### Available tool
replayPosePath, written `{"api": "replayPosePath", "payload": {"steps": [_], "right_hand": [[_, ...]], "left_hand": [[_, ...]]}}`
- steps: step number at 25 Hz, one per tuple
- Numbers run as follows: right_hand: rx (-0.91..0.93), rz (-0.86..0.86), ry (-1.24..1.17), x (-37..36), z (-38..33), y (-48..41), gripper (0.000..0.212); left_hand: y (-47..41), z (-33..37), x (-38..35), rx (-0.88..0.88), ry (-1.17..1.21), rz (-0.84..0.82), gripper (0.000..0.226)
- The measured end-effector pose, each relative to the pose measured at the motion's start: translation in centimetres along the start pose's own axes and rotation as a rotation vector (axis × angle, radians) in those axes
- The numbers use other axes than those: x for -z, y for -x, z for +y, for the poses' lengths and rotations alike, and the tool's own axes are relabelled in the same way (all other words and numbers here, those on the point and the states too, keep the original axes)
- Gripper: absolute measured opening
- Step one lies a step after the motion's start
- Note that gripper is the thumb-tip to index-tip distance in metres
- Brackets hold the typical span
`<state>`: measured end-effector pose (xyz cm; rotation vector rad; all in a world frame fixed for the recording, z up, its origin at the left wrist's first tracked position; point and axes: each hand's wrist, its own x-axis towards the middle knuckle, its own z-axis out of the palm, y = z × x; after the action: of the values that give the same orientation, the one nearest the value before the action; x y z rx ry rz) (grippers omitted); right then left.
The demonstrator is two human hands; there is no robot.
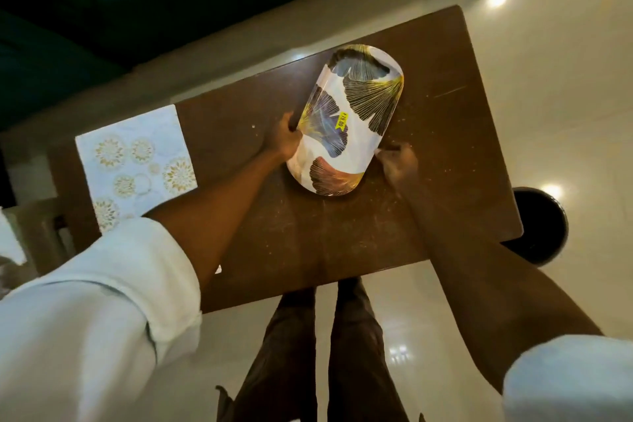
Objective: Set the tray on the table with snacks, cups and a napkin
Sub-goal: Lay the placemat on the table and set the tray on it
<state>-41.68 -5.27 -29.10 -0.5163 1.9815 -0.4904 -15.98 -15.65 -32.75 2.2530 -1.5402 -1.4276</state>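
A person standing over a brown table (455, 154) steadies an oval tray (368, 144) printed with fan-shaped leaves, seen from a head-worn camera. The left hand (281, 139) grips the tray's left long edge, fingers curled over the rim. The right hand (399, 163) sits at the opposite long edge, its fingertips at or just beside the rim. Motion blur hides whether it holds the tray or only touches it. The two hands are apart, with the tray between them.

The tray lies flat on the tabletop, near the middle and towards the far side, turned at a slant to the table's edges. A yellow price sticker (342, 120) is stuck to its inner face.

A white napkin (133, 161) with gold round motifs lies flat at the table's left end, well apart from the tray and both hands.

Rolled white sleeves (102, 301) cover the upper arms, and dark trousers (356, 353) show below the near edge of the table. A dark round object (539, 226) stands on the glossy pale floor (565, 79) by the table's right corner, and a dark green sofa (102, 10) runs along the far side.
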Motion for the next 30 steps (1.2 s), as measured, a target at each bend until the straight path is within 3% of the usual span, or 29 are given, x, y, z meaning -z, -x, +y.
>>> {"api": "replayPosePath", "payload": {"steps": [3,5,9,13,17,23,28,30], "right_hand": [[0.001,0.071,-0.066,-1.3,0.0,-3.0,0.026],[0.03,0.073,-0.088,-1.6,0.2,-3.8,0.021],[0.071,0.163,-0.002,-0.4,-0.4,-4.1,0.024],[0.162,0.228,0.131,6.3,0.1,-6.2,0.027],[0.215,0.276,0.292,13.8,1.1,-10.1,0.031],[0.321,0.311,0.337,16.8,0.8,-13.2,0.031],[0.28,0.34,0.285,16.5,0.7,-13.7,0.032],[0.168,0.423,0.204,16.2,1.6,-12.2,0.035]], "left_hand": [[-0.7,3.5,0.2,-0.065,-0.04,0.012,0.028],[-0.5,5.0,0.2,-0.077,-0.049,0.073,0.021],[0.8,5.2,-1.5,-0.052,0.042,0.13,0.021],[3.5,7.3,-6.3,0.064,0.359,-0.021,0.016],[6.5,11.4,-12.6,0.087,0.497,-0.108,0.014],[5.6,13.0,-16.3,0.102,0.471,-0.068,0.012],[5.8,13.2,-16.6,0.067,0.444,-0.048,0.013],[5.6,12.3,-17.2,0.118,0.359,-0.024,0.011]]}}
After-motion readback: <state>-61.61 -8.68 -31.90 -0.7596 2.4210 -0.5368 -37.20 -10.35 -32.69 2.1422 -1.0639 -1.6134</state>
